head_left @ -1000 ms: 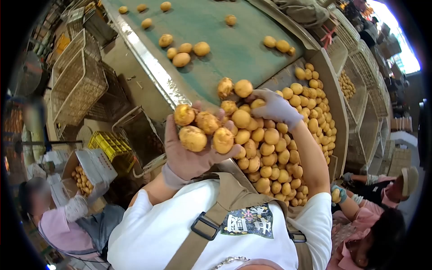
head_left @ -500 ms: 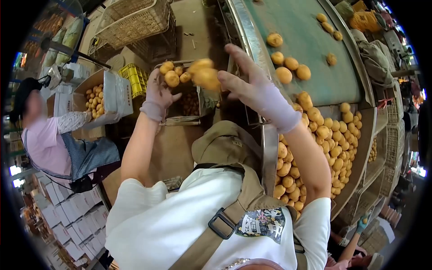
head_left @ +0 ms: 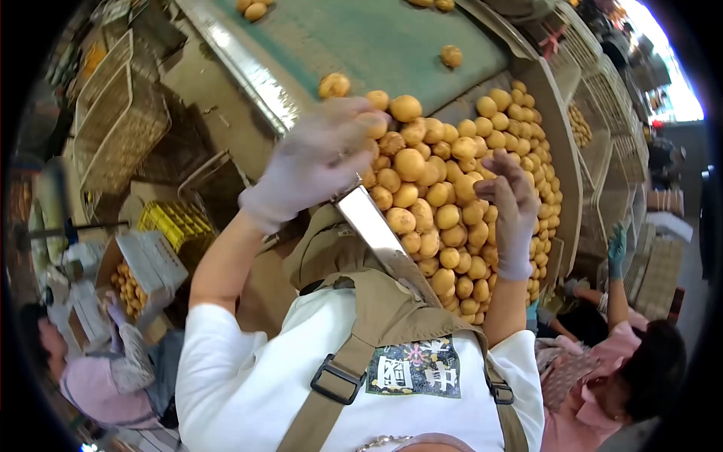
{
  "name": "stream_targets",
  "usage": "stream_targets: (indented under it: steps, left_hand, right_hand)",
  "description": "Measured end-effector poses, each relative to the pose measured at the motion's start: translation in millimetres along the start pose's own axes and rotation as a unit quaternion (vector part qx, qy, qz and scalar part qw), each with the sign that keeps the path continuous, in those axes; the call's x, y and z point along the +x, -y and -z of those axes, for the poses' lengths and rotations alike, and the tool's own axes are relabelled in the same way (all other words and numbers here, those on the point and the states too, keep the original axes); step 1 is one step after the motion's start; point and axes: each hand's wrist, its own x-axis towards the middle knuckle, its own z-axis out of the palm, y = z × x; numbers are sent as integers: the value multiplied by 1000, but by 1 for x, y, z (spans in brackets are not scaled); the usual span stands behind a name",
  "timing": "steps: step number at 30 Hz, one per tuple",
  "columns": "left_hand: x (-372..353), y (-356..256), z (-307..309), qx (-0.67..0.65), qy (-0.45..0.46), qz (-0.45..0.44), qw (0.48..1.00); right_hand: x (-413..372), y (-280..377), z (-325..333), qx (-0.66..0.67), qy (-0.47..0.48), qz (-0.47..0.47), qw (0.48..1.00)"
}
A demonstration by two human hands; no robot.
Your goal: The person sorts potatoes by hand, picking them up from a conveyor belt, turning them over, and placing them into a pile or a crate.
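Observation:
My left hand (head_left: 312, 162), in a pale glove, is blurred at the left edge of the potato pile (head_left: 448, 215), beside the metal rim (head_left: 384, 241). Its fingers curve near a few potatoes, and the blur hides whether it holds one. Over the middle of the pile is my right hand (head_left: 514, 203), also gloved. Its fingers are bent and spread apart, with no potato visible between them. Behind the pile lies the green conveyor belt (head_left: 376, 49), which carries a few loose potatoes.
A co-worker (head_left: 113, 369) is at the left by a carton of potatoes (head_left: 154, 264). A yellow crate (head_left: 177, 226) and stacked plastic crates (head_left: 124, 120) stand at the left. More crates (head_left: 602, 151) line the right side. Another person (head_left: 610, 369) is at the lower right.
The view has turned toward the pile. Both hands have moved from beside the belt to the pile. The potatoes that were at my left hand and in the air are no longer seen there.

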Motion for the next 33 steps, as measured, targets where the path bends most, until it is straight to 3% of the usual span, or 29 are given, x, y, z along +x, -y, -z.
stream_targets:
  steps: [3, 5, 7, 9, 12, 13, 15, 16, 17, 18, 21, 22, 25, 26, 29, 30, 31, 33]
  left_hand:
    - [47, 11, -48, 178, 230, -111, 950]
    - [73, 5, -58, 285, 383, -73, 875]
    - [86, -1, -62, 318, 444, -101, 832]
    - [90, 5, -69, 269, 453, -79, 846]
    - [90, 10, -55, 149, 387, -54, 909]
    - [90, -1, -45, 84, 321, -54, 942]
    - [95, -24, -26, -132, 198, -58, 969]
    - [89, -25, -20, -241, 176, -14, 954]
    - [80, -25, -14, -346, 149, 33, 926]
    - [68, -31, -11, -513, 116, 145, 838]
    - [38, -30, -17, -738, 98, 313, 590]
    - [30, -28, -22, -726, 111, 370, 569]
    - [16, -37, -40, -728, 157, 399, 534]
    - [12, -38, -48, -702, 167, 417, 552]
    - [23, -66, -59, -704, 147, 411, 560]
    - [23, -68, -65, -725, 152, 392, 545]
    - [19, -64, -71, -752, 162, 384, 511]
    - [12, -51, -83, -799, 184, 364, 442]
  right_hand:
    - [-13, -7, 9, -7, -15, -9, 1000]
    - [-16, -14, 17, -3, -36, -27, 999]
    - [-13, -18, 13, -13, -48, -10, 999]
    - [-4, -11, 0, -147, -10, -44, 988]
    - [36, -26, -31, -261, 57, 140, 953]
    - [53, -31, -44, -304, 65, 210, 927]
    - [77, -52, -66, -361, 134, 164, 908]
    - [86, -49, -70, -390, 150, 127, 899]
    - [93, -42, -70, -420, 169, 90, 887]
    - [98, -36, -67, -391, 203, 40, 897]
    - [91, -44, -52, -319, 182, 69, 928]
    - [87, -50, -52, -301, 163, 64, 938]
    - [78, -44, -36, -243, 139, 81, 957]
    - [72, -36, -29, -204, 104, 42, 973]
    - [46, 15, -18, -62, 185, 6, 981]
    - [48, 11, -13, -141, 207, 180, 951]
    - [60, 4, -4, -134, 196, 131, 962]
    - [100, 4, 30, -249, 66, 22, 966]
